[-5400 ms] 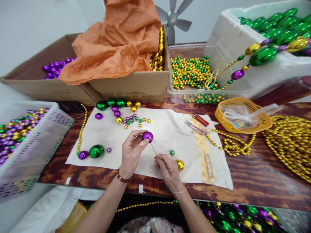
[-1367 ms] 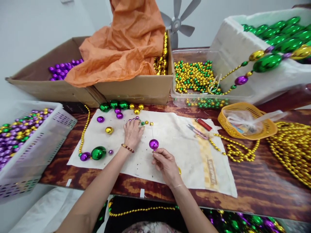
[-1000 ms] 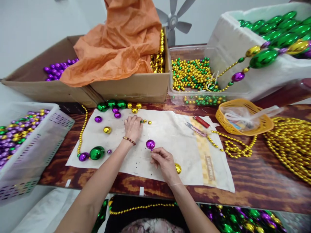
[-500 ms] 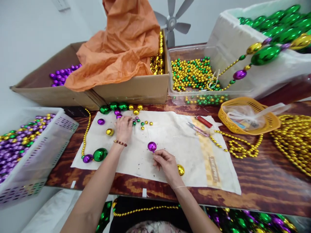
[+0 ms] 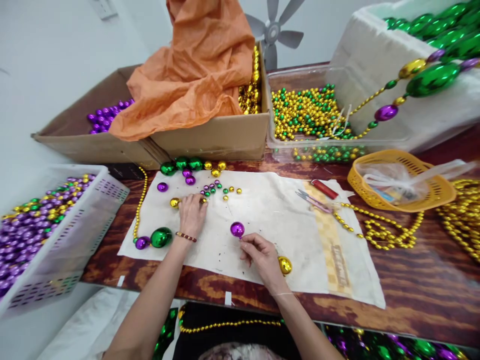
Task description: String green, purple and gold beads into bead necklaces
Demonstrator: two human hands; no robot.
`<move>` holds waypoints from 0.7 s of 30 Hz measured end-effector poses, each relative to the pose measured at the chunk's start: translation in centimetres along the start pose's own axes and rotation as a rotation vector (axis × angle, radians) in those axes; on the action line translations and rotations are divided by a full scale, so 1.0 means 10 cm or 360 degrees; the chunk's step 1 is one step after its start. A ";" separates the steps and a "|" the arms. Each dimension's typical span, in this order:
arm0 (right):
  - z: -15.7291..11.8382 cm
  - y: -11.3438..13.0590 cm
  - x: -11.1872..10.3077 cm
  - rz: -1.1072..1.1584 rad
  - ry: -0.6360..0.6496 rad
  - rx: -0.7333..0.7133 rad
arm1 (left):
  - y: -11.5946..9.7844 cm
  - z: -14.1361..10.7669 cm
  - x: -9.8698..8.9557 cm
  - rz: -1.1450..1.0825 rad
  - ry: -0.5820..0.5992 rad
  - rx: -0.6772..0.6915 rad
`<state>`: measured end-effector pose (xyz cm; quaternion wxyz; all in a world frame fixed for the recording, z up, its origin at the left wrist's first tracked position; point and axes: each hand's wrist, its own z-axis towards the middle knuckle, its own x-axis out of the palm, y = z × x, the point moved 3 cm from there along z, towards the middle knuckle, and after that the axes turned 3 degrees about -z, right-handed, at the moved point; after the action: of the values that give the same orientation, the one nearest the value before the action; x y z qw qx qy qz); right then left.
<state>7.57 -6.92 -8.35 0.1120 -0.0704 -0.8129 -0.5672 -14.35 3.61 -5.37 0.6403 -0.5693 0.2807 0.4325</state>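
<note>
My left hand is over the white cloth, its fingers bent down and close together. A gold bead lies at its left side, and a bit of gold shows at the fingertips; the fingers hide what they hold, if anything. My right hand pinches just below a round purple bead, where a thin strand seems to run. Beside that hand lies a larger gold bead. Small mixed beads lie beyond my left hand. A green oval bead ends a gold strand at the left.
Large green beads line the cloth's back edge. Snips and a red-handled tool lie right of centre, near a yellow basket. A cardboard box, a clear bin and a white crate surround the work surface.
My left hand has drawn back toward me from the purple beads to beside the gold bead, uncovering more small beads. My right hand keeps hold of the purple bead. The view has shifted slightly.
</note>
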 end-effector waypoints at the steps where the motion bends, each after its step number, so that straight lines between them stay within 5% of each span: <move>1: 0.00 -0.01 0.01 -0.0013 0.0006 -0.0003 | -0.01 0.00 -0.02 -0.0205 -0.0023 -0.0058; 4: -0.02 -0.02 0.02 -0.0061 0.0019 -0.0017 | -0.06 -0.04 -0.08 -0.1205 0.0043 -0.0367; 8: -0.05 -0.04 0.03 -0.0121 0.0042 -0.0050 | -0.26 -0.17 -0.13 -0.2273 0.0434 -0.0689; 21: -0.07 -0.03 -0.01 -0.0273 0.0069 -0.0128 | -0.30 -0.22 -0.13 -0.2585 0.0468 -0.0752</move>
<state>7.70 -7.71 -8.37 0.0776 0.0074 -0.7898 -0.6084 -12.03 1.26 -3.19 0.5731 -0.7625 -0.2313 -0.1912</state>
